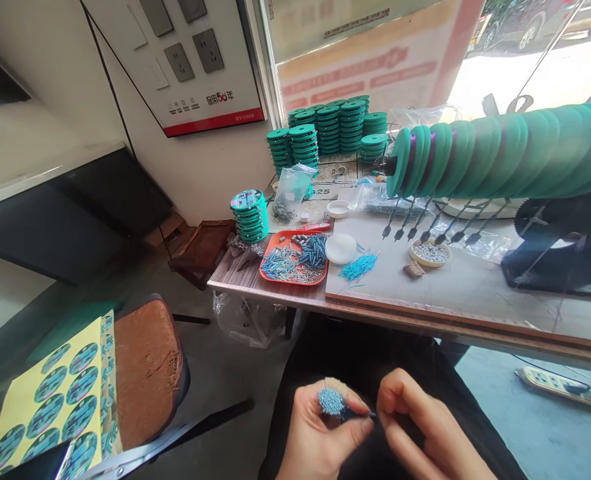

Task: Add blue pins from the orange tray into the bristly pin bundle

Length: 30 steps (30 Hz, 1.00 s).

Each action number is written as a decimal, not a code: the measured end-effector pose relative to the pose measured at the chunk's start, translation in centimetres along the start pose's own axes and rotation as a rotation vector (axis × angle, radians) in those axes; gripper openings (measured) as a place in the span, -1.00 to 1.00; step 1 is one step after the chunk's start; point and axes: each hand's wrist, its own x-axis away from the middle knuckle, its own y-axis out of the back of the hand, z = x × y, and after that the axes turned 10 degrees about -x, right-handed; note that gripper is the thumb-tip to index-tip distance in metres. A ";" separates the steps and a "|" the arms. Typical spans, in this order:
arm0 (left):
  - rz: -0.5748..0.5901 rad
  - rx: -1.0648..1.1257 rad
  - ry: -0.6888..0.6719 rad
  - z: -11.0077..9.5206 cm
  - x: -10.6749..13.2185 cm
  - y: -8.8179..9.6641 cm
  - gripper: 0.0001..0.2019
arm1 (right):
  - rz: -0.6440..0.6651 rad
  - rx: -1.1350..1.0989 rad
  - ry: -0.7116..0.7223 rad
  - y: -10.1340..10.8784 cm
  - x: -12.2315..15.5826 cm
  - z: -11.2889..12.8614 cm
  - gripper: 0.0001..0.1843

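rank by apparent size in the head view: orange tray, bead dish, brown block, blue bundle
1. Orange tray
2. Bead dish
3. Brown block
Unsure: blue bundle, partly hidden by the left hand and nearer the camera.

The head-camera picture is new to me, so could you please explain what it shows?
There is no robot: a camera worn on the worker's head looks forward and down at that person's own bare left hand and right hand. The left hand grips a bundle of thin blue pieces, seen end-on; the right is close beside it, and I cannot tell whether it holds anything. On the table beyond are an orange tray of small parts, a blue pile, a dish of grey pieces and stacks of green spools. At the picture's right, a row of green discs sits above a dark stand.
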 end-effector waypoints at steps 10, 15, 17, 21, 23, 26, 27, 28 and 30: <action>-0.019 0.245 0.195 0.9 0.2 -0.6 -0.76 | 0.020 -0.038 0.003 -0.2 0.1 -0.4 -0.83; -0.034 0.144 0.126 0.6 0.1 -0.8 -0.77 | 0.010 -0.062 -0.009 -0.1 0.1 -0.3 -0.85; -0.028 0.141 0.117 0.5 0.1 -0.8 -0.76 | 0.009 -0.072 -0.021 -0.2 0.1 -0.3 -0.86; -0.036 0.157 0.098 0.9 0.2 -0.7 -0.77 | 0.025 -0.074 -0.036 -0.2 0.2 -0.5 -0.88; -0.031 0.156 0.077 1.2 0.1 -0.7 -0.79 | 0.029 -0.065 -0.036 -0.1 0.3 -0.7 -0.89; -0.010 0.140 0.016 1.3 -0.1 -0.4 -0.83 | -0.014 -0.104 -0.044 -0.2 0.4 -0.6 -0.89; -0.011 0.123 -0.020 1.3 -0.2 -0.2 -0.85 | -0.054 -0.129 -0.060 -0.3 0.4 -0.5 -0.88; -0.002 0.096 -0.057 1.3 -0.4 0.0 -0.88 | -0.106 -0.152 -0.085 -0.4 0.5 -0.3 -0.88; 0.026 0.016 -0.117 1.3 -0.6 0.5 -0.93 | -0.211 -0.183 -0.137 -0.8 0.5 0.1 -0.86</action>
